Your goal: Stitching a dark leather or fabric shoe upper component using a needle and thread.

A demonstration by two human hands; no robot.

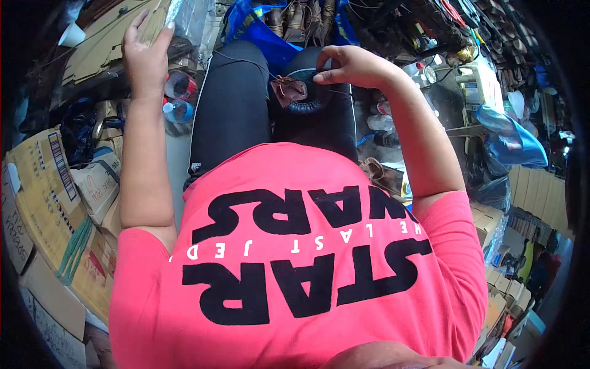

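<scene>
A brown leather shoe [290, 92] with an orange-brown lace lies between my thighs, its dark ribbed edge turned toward me. A thin dark cord [239, 60] runs from it over my left thigh toward the left side. My left hand [147, 58] is raised at the upper left, thumb and forefinger spread apart, near a silvery plastic wrap [174, 13]. Over my right knee, my right hand [351, 66] has its fingers curled and thumb bent in beside the shoe. A pale thread [307, 73] reaches toward its fingertips; the hold itself is hard to make out.
Cardboard boxes [49, 203] are stacked on the left, beside plastic bottles [178, 111] near my left leg. A blue bag [270, 37] with brown shoes [301, 27] stands beyond my knees. More bottles [382, 122] and a blue plastic bag [513, 138] lie on the right.
</scene>
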